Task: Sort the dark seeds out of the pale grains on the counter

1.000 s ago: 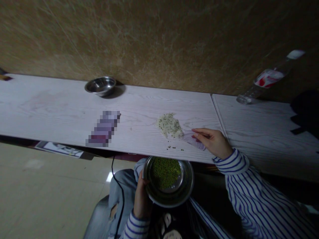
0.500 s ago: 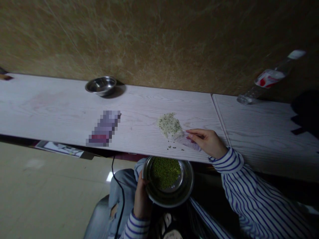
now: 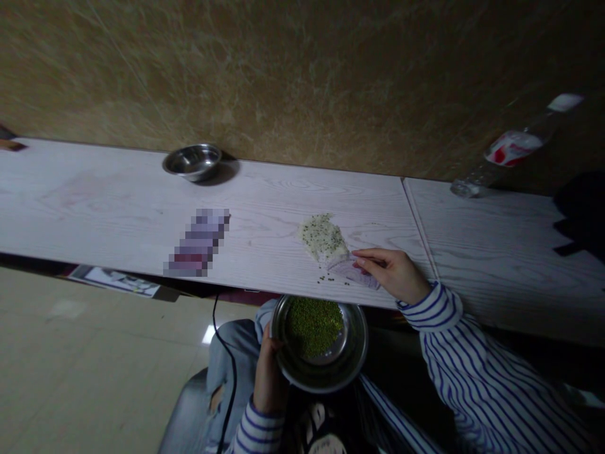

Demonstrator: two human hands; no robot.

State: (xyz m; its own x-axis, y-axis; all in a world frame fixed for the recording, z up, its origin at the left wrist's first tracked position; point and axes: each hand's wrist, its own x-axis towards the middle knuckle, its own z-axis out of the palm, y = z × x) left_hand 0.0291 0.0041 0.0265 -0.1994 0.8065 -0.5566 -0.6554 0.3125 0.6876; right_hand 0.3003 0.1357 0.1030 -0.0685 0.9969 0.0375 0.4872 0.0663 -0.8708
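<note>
Near the front edge of the pale wood-grain bench, right hand, fingers pressed together flat on a thin pale card, pinning it beside a small grainy heap of whitish, dark-speckled grains. Just in front of the heap, a few loose green beans scattered on the boards. Below the bench edge, over the lap, left hand curled round the rim of a round steel bowl, shiny and dented-looking, holding a mound of matte mung beans. At the back edge against the mottled brown wall, a second, smaller steel bowl, contents hard to make out. Toward the middle of the bench, a flat oblong item, blurred beyond telling. At the far right back edge, a clear plastic bottle with white cap and red label, leaning and dim. Striped sleeve cut off at the lower right; thin black cable trailing over a knee.
</note>
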